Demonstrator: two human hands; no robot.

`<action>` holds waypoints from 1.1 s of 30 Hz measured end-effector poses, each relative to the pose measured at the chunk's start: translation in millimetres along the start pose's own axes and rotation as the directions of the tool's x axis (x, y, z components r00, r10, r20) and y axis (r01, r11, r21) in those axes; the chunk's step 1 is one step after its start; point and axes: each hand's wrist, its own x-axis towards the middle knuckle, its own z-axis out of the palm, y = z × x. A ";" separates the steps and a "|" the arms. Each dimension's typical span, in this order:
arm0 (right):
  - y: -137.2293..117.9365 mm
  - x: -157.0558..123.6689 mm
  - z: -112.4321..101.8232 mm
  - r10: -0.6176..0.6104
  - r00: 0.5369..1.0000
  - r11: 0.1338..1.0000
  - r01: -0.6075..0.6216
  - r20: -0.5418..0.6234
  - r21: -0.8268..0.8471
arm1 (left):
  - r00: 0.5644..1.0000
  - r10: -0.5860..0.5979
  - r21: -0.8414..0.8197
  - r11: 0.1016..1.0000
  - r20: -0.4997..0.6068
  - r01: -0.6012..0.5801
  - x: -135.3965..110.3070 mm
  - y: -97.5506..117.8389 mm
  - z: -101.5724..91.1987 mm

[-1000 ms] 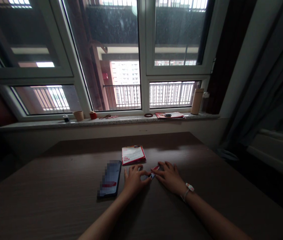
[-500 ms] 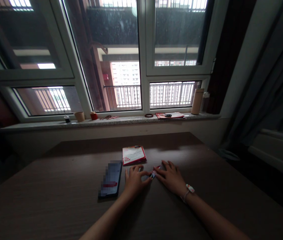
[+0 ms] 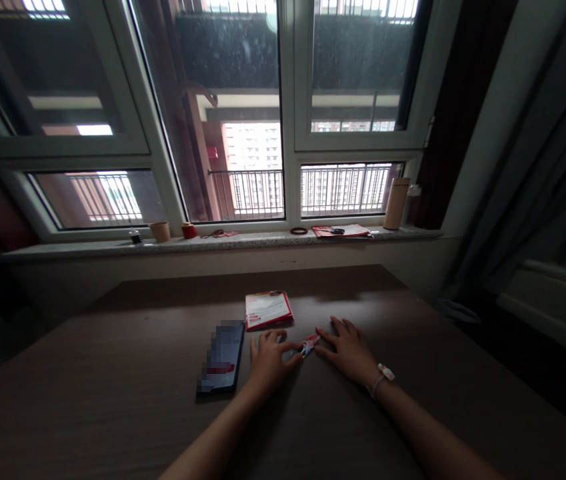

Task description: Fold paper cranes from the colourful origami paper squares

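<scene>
A small red and white folded slip (image 3: 308, 345) lies on the dark wooden table (image 3: 113, 400) between my hands. My left hand (image 3: 269, 360) rests on the table, with thumb and forefinger touching the slip's left end. My right hand (image 3: 347, 348) lies flat with fingers spread just right of the slip, its forefinger at the slip's right end. A pale band is on my right wrist. A red and white booklet (image 3: 267, 309) lies just beyond my hands. A dark phone (image 3: 221, 357) lies to the left of my left hand.
A stone window sill (image 3: 213, 243) behind the table holds a small cup (image 3: 161, 231), a red pot (image 3: 189, 231), a red folder (image 3: 340, 231) and a tall tan cylinder (image 3: 395, 203). Dark curtains (image 3: 537, 167) hang at the right.
My right hand has slid a little to the right and flattened, uncovering more of the slip. My left hand has stayed in place at the slip's left end.
</scene>
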 end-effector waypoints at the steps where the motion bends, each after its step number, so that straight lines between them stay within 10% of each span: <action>1: -0.5 0.3 -0.1 -0.015 1.000 1.000 0.015 -0.014 0.008 | 1.000 -0.001 -0.003 1.000 0.000 0.001 0.5 -0.5 0.2; 14: -8.4 6.0 9.9 -0.368 0.900 0.896 0.411 -0.234 0.170 | 1.000 0.011 -0.055 0.998 -0.006 -0.011 5.7 -4.3 -1.1; 33: -12.2 6.0 8.6 -0.316 0.930 0.887 0.360 -0.189 0.288 | 0.998 0.017 -0.063 0.998 -0.062 -0.021 7.9 -5.7 0.2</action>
